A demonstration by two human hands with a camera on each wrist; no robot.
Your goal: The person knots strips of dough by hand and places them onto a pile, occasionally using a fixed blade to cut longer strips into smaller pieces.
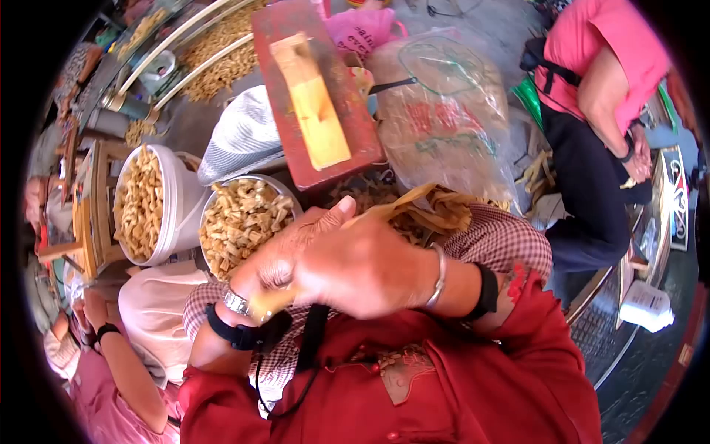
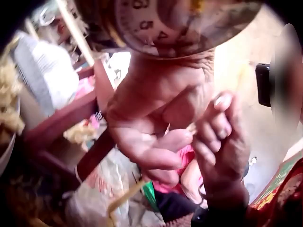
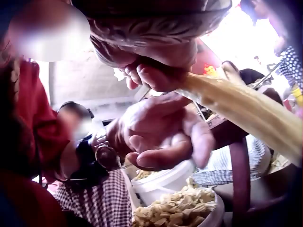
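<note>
A long tan strip [image 1: 436, 211] runs from between my two hands and lies in folds over the checked cloth on my lap. My right hand [image 1: 370, 263] crosses over the left and pinches the strip, blurred by motion, with a short yellow end [image 1: 272, 302] sticking out beside the left wrist. Behind it, my left hand [image 1: 288, 248] has its thumb raised; in the left wrist view its curled fingers [image 2: 163, 156] hold the strip, which hangs below them. The right wrist view shows the strip [image 3: 236, 99] stretching away from the right hand's fingers [image 3: 156, 78], over the left palm.
A white bucket [image 1: 174, 211] and a bowl [image 1: 290, 194] hold knotted tan pieces. Ahead stands a red bench [image 1: 362, 140] with a flat yellow piece [image 1: 318, 111] on it. A large clear bag [image 1: 444, 96] lies beside it. People sit close on both sides.
</note>
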